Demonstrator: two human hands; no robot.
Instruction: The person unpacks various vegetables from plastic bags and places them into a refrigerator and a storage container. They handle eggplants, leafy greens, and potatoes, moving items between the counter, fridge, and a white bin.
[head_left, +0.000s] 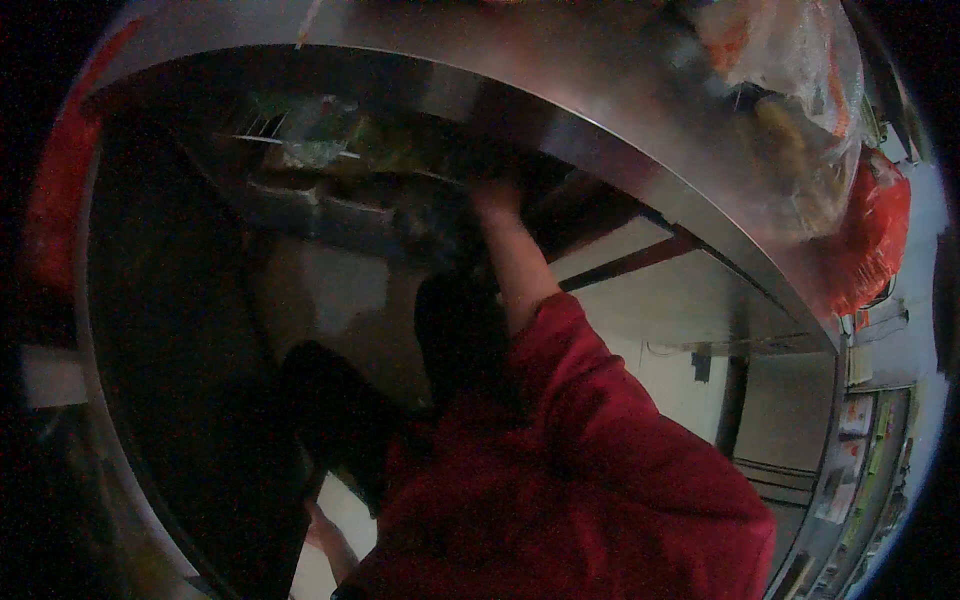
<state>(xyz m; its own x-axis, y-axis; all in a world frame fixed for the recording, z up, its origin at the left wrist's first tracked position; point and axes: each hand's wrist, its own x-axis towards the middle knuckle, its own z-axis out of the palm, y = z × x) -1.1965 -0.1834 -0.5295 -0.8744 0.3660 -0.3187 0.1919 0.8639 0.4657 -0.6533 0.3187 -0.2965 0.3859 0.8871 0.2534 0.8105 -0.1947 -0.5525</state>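
My right hand (496, 196) reaches from a red sleeve into the dark space below a metal worktop (592, 120). It is blurred, and its fingers are lost in shadow, so I cannot tell whether it holds anything. To its left lie green and clear plastic-looking items (315, 142), above grey open bins or boxes (352, 214). My left hand (322, 531) is low at the left, beside the edge of a dark panel (255, 480). Its fingers are partly hidden, and their grip is unclear.
On the worktop at the upper right stand a clear plastic bag (810, 150) with contents and a filled red plastic bag (877, 232). A dark bar (630, 262) crosses below the worktop. Shelves with packages (847, 457) are at the far right. My dark-clothed knees (322, 375) are bent.
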